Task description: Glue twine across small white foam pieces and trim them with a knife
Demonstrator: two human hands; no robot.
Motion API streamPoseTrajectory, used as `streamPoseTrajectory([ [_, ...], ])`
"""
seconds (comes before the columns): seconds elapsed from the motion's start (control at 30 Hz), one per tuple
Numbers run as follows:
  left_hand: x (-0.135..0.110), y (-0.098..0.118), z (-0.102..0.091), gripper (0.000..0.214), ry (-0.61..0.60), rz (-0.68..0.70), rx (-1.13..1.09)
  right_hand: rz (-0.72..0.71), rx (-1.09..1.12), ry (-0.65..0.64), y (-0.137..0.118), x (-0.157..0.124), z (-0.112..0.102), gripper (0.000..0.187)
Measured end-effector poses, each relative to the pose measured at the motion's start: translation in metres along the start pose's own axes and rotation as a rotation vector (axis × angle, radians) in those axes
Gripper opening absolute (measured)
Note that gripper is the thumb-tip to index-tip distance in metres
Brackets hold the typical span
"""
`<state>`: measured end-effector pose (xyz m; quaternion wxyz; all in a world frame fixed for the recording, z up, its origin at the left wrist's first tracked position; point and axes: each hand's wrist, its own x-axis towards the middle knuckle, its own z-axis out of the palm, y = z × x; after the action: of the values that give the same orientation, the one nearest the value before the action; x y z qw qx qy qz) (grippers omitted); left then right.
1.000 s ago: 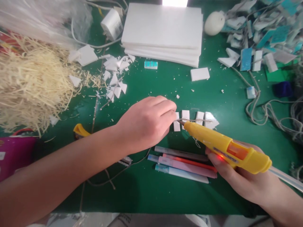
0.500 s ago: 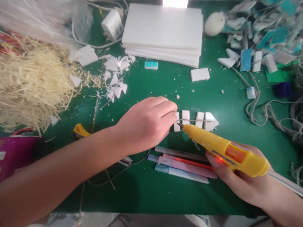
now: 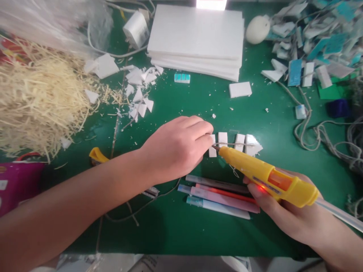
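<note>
With our left hand [image 3: 177,147] pinching the string [image 3: 235,144] onto the leftmost foam block [image 3: 212,146] mid-table, we keep the glue gun [image 3: 269,176], gripped in our right hand [image 3: 286,213], steady, dabbing sparingly, fingers clear of the hot tip.

Open green desk [image 3: 198,102] lies beyond the foam pieces [image 3: 232,142], up to the foam sheet stack [image 3: 195,37]. Pens [image 3: 221,196] block the near side; straw [image 3: 42,98] crowds left, cords [image 3: 326,139] right.
</note>
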<state>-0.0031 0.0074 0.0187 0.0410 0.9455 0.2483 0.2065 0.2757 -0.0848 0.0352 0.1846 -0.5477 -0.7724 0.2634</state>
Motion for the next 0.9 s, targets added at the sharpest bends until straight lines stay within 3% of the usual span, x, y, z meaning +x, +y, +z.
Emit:
streamPoseTrajectory([
  [0.23, -0.001, 0.005, -0.001, 0.015, 0.004, -0.086, -0.076, -0.119, 0.068, -0.026, 0.001, 0.009, -0.003, 0.04],
  [0.47, -0.001, 0.007, 0.002, 0.053, -0.035, -0.106, -0.076, -0.145, 0.086, -0.033, -0.003, 0.016, -0.004, 0.04],
  [0.9, 0.0, 0.006, 0.008, 0.052, -0.02, -0.079, -0.065, -0.143, 0.137, -0.023, -0.005, 0.015, -0.007, 0.035],
])
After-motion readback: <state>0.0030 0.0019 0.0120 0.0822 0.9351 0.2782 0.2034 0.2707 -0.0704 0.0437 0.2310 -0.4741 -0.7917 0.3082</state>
